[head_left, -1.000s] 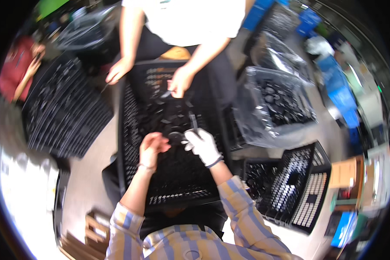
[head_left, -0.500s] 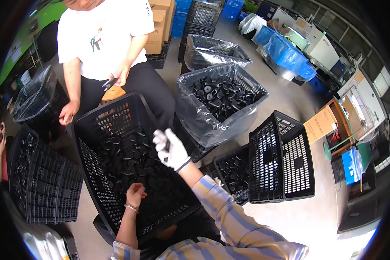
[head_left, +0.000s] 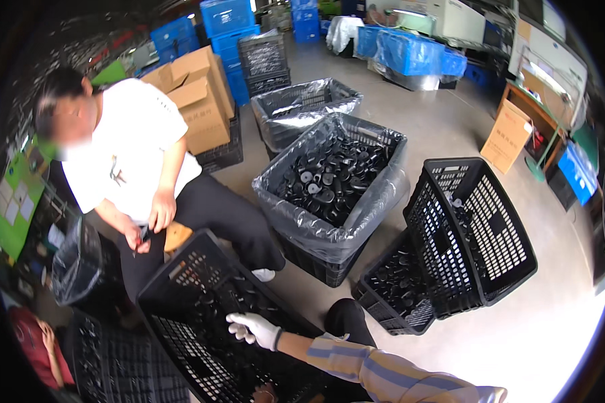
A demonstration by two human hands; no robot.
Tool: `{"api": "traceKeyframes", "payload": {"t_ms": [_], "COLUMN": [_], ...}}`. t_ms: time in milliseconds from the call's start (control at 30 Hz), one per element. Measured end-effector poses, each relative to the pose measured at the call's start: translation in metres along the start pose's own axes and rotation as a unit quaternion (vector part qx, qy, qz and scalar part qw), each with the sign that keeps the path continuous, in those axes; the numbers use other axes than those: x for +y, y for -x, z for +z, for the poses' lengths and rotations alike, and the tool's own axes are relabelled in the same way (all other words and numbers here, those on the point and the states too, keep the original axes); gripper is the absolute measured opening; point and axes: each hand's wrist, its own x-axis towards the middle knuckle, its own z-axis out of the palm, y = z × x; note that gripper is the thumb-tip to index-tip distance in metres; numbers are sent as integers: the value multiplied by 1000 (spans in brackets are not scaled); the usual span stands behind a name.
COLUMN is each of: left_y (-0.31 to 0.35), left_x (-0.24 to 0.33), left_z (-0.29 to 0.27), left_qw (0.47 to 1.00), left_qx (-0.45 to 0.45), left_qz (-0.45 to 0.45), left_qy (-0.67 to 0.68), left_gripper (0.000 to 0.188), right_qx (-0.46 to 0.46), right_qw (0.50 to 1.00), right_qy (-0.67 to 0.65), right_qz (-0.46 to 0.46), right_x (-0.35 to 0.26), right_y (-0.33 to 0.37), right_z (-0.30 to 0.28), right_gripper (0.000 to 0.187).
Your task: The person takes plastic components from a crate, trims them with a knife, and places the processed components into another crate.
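My right hand (head_left: 255, 330), in a white glove, hovers over a large black plastic crate (head_left: 212, 252) with slotted walls. Its fingers point left, loosely bent and apart, and no part shows between them. Inside the crate lie many small black rounded parts (head_left: 238, 299), shiny and piled up. Low in the crate, at the lower edge of the picture, is my left hand (head_left: 265, 392), bare and in deep shadow. Its fingers are too dark to read. Across the crate a seated person holds a small dark piece (head_left: 143, 234) between both hands.
Right of the person stands a lined crate (head_left: 376, 221) heaped with black parts; another lined crate (head_left: 306, 107) is behind it. Tilted black crates (head_left: 474, 235) stand at the right, by a lower crate of parts (head_left: 400, 282). Stacked crates (head_left: 124, 356) and another person's arm (head_left: 54, 346) are lower left.
The whole view has swung, shifting the crate lower in the picture. My gloved right hand has moved from the crate's right side to over its parts. The seated person's hands have come together.
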Motion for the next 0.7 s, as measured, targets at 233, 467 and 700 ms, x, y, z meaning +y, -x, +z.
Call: {"api": "traceKeyframes", "payload": {"t_ms": [233, 467, 700], "left_y": [-56, 0, 96], "left_x": [-13, -29, -25], "left_z": [36, -46, -112], "left_qw": [997, 984, 825], "left_qx": [-63, 106, 308], "left_qz": [-13, 37, -40], "left_qy": [42, 140, 472], "left_gripper": [59, 44, 14], "right_qx": [-5, 35, 39], "right_qw": [1000, 999, 966], "right_qy": [14, 24, 256], "right_qz": [25, 11, 11], "right_x": [0, -3, -1], "right_y": [5, 0, 4], "right_z": [9, 1, -5], "right_gripper": [25, 19, 22]}}
